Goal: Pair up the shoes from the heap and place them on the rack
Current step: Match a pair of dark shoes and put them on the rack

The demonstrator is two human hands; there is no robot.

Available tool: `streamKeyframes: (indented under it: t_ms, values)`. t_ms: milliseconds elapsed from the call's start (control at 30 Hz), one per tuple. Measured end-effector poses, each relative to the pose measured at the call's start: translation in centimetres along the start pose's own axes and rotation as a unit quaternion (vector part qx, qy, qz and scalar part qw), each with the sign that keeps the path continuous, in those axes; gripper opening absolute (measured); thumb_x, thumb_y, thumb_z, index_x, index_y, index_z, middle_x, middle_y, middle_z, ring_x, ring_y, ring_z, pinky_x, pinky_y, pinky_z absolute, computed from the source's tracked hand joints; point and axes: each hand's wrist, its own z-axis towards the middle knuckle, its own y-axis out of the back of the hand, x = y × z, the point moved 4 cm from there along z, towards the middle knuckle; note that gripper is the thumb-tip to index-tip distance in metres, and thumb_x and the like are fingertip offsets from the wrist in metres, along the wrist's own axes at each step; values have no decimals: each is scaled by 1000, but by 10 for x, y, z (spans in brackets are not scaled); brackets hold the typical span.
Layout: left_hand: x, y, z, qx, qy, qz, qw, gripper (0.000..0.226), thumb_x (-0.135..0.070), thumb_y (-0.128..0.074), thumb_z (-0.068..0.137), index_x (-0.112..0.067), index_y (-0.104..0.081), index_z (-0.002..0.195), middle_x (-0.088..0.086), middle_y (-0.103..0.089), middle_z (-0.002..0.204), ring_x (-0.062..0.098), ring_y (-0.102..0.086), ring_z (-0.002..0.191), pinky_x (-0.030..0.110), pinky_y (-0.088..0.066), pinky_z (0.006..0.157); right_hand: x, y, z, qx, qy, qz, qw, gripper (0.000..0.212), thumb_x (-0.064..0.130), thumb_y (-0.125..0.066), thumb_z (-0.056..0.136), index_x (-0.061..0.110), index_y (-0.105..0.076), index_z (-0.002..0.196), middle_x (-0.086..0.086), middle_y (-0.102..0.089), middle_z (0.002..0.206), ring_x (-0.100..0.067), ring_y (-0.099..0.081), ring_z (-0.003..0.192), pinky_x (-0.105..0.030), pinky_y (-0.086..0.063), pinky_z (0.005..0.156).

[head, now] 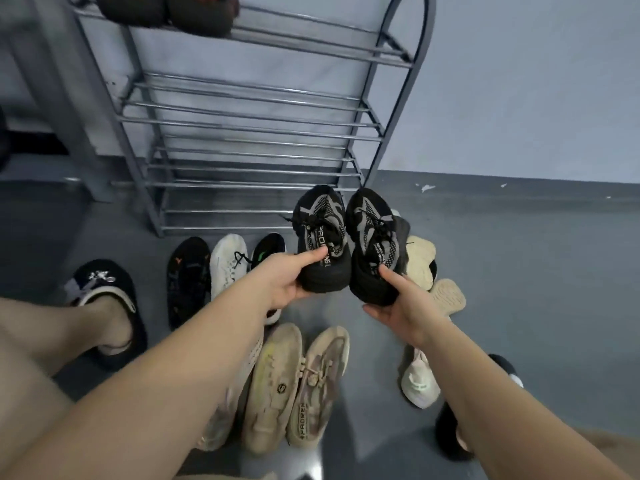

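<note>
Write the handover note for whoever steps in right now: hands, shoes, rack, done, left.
Left hand holds one black sneaker by the heel; right hand holds its match.
Both shoes are raised side by side in front of the rack, not yet on it.
Done: one dark pair sits on the top shelf.
Left: shelve this pair, then sort the shoes on the floor, including the beige pair.
</note>
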Motion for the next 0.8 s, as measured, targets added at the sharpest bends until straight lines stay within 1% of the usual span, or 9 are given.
streamKeyframes:
  t_ms: [100,233,333,433,533,600,667,733,800]
  values:
    - [-35,3,-10,-5,-29,2,1000,19,-20,-63,87,-8,-63,102,7,-69,94,17,-66,83,29,-59,58,28,-24,2,24,22,-4,999,41,27,-61,90,19,-52,130,-5,-68,116,-21,-69,89,-33,-54,68]
    - [-79,2,-21,-4,-60,6,998,23,-18,-63,87,-4,-64,104,8,-70,94,18,-66,82,28,-59,56,67,-54,1,54,45,-2,998,29,26,-59,91,19,-56,119,-3,-71,101,-20,-68,84,-34,-52,69]
    - [-114,-3,-27,1,-87,21,996,18,-18,-63,87,-5,-65,99,9,-70,94,18,-66,81,27,-59,57,101,-72,1,69,74,-15,995,35,28,-60,89,16,-56,122,-7,-70,107,-22,-70,84,-35,-54,70]
    - [-154,-16,-33,12,-120,39,992,22,-18,-64,86,-3,-64,102,10,-70,101,19,-67,85,29,-60,65,140,-85,-2,75,108,-21,991,41,30,-62,88,14,-55,125,-10,-69,113,-21,-72,79,-33,-55,65]
    - [-190,-29,-37,21,-143,63,987,25,-20,-66,85,-4,-63,105,9,-69,101,18,-67,86,28,-59,66,176,-99,-5,72,142,-33,987,44,30,-61,89,9,-53,127,-13,-67,114,-24,-68,86,-35,-54,69]
    - [-212,-35,-36,26,-155,69,985,32,-20,-67,84,-3,-63,111,10,-69,103,19,-67,88,30,-60,68,197,-108,-3,77,157,-33,984,43,30,-60,89,8,-53,125,-13,-67,110,-25,-67,85,-36,-54,71]
    - [-233,-40,-32,33,-164,74,983,29,-21,-66,85,-5,-63,110,8,-69,101,17,-66,85,28,-60,64,216,-116,1,86,168,-36,981,39,31,-60,89,10,-55,122,-10,-68,100,-23,-66,79,-35,-54,72]
    - [-251,-44,-26,36,-162,84,983,25,-24,-64,87,-9,-62,107,6,-68,96,15,-65,81,25,-59,59,233,-124,7,92,171,-44,980,35,32,-59,90,12,-57,118,-7,-68,96,-21,-67,76,-32,-55,65]
    - [-267,-48,-18,32,-158,90,983,24,-28,-62,88,-12,-60,105,5,-67,94,15,-64,80,26,-59,61,247,-130,17,91,165,-43,981,34,34,-61,89,13,-58,115,-8,-68,98,-21,-67,76,-29,-55,57]
